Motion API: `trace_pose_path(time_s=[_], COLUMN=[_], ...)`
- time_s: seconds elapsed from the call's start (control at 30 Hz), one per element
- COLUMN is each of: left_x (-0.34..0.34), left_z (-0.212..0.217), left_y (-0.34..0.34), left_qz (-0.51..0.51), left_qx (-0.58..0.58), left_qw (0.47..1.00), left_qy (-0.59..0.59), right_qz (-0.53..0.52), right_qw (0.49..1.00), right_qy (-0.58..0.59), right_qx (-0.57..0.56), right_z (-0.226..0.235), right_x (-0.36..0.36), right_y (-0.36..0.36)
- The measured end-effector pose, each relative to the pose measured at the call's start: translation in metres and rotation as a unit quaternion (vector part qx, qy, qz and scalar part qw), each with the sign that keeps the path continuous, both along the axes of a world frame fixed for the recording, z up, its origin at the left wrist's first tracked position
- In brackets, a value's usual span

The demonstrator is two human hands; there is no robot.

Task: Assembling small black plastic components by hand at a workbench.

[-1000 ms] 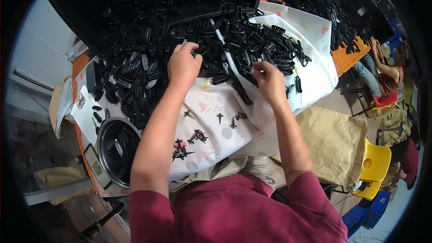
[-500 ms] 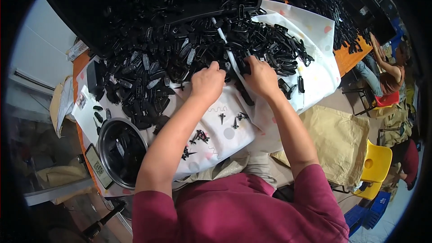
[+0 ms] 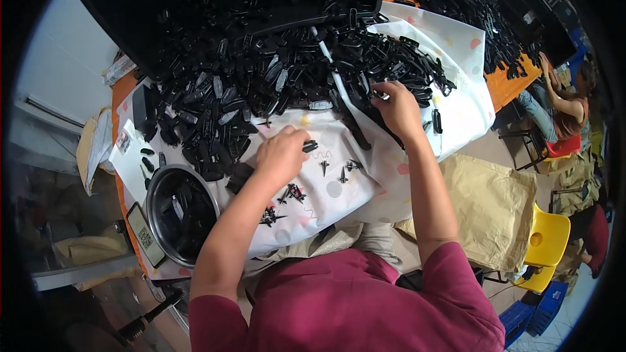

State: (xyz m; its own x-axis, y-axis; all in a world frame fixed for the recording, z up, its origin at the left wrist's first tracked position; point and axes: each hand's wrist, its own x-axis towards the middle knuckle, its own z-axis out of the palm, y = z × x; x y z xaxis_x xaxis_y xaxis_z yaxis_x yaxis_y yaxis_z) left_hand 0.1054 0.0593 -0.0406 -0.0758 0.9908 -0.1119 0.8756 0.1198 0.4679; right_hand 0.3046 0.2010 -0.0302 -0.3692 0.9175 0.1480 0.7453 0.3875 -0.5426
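My left hand (image 3: 282, 155) is closed over the white patterned cloth (image 3: 355, 199), with a small black plastic part (image 3: 310, 146) sticking out from its fingertips. At the near edge of a large heap of black plastic parts (image 3: 215, 107), my right hand (image 3: 398, 112) pinches another small dark part (image 3: 380, 95). A white strip (image 3: 339, 85) runs through the heap just left of that hand. Several small pointed black pieces (image 3: 293, 193) lie on the cloth below my left hand. Two more loose pointed pieces (image 3: 343, 175) lie farther right.
A black bin (image 3: 124, 32) lies tipped at the back, with parts spilling from it. Left of my left forearm stands a metal bowl (image 3: 151, 205) holding dark parts, beside a phone (image 3: 145, 234). To the right are a yellow chair (image 3: 544, 238) and a seated person (image 3: 572, 107).
My left hand has drawn back from the heap toward me and left, bringing a small black part over the cloth. My right hand has shifted slightly right along the heap.
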Motion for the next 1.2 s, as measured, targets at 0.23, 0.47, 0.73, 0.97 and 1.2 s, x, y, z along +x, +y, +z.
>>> trace_pose_path(time_s=[0.23,0.47,0.73,0.97,1.2], left_x=[0.001,0.004,0.019,0.024,0.020], left_z=[-0.010,0.015,0.022,0.023,0.029], left_y=[-0.013,-0.018,-0.039,-0.051,-0.058], left_qz=[0.066,0.119,0.146,0.143,0.159], left_qx=[0.015,0.021,0.181,0.122,0.132], left_qw=[0.997,0.989,0.846,0.717,0.820], left_qy=[-0.029,-0.081,-0.479,-0.671,-0.533], right_qz=[0.127,0.006,0.102,0.186,0.162], right_qw=[0.976,0.992,0.740,0.887,0.933], right_qy=[-0.177,0.101,0.523,0.349,0.264], right_qx=[-0.019,-0.078,-0.411,-0.240,-0.182], right_z=[-0.002,0.018,0.021,0.020,0.033], right_x=[-0.031,-0.020,-0.039,-0.032,-0.026], right_y=[-0.002,-0.020,-0.086,-0.110,-0.111])
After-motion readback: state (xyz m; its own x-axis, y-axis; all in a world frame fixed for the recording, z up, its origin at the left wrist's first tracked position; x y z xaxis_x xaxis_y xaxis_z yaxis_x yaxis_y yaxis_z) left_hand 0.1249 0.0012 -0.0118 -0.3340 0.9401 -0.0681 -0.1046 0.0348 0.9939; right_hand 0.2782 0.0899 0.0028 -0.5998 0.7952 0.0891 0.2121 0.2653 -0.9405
